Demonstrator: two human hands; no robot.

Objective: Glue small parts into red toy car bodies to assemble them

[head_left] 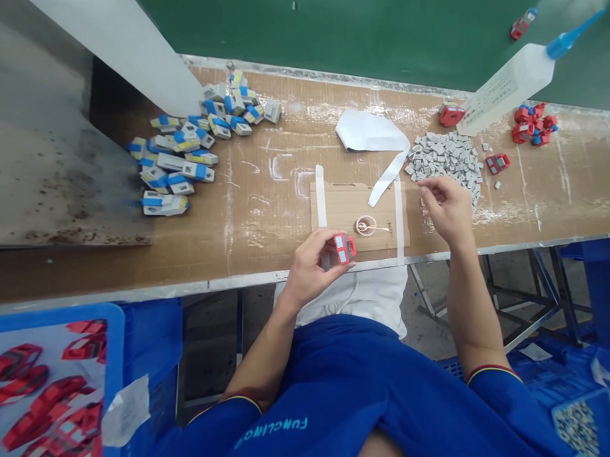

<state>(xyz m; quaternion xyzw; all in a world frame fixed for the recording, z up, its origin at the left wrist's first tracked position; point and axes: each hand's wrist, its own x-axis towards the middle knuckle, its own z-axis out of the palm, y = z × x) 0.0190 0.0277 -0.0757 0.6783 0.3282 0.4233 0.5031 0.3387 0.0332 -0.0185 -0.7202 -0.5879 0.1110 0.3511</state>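
My left hand [311, 265] is closed around a small red toy part [344, 247] with a grey panel, held just above the bench's front edge. My right hand [447, 207] hovers at the near edge of a heap of small grey pieces [445, 158], its fingertips pinched together; what they hold is too small to name. Between my hands a little round dish with a thin stick [367, 225] rests on a cardboard pad [357, 210] taped to the bench.
A pile of blue, white and yellow toy parts [192, 149] lies at the left. A white cloth [369, 133] and a squeeze bottle with blue nozzle [510, 85] sit at the back. Red parts [531, 122] cluster far right. A blue crate of red parts [45, 397] stands lower left.
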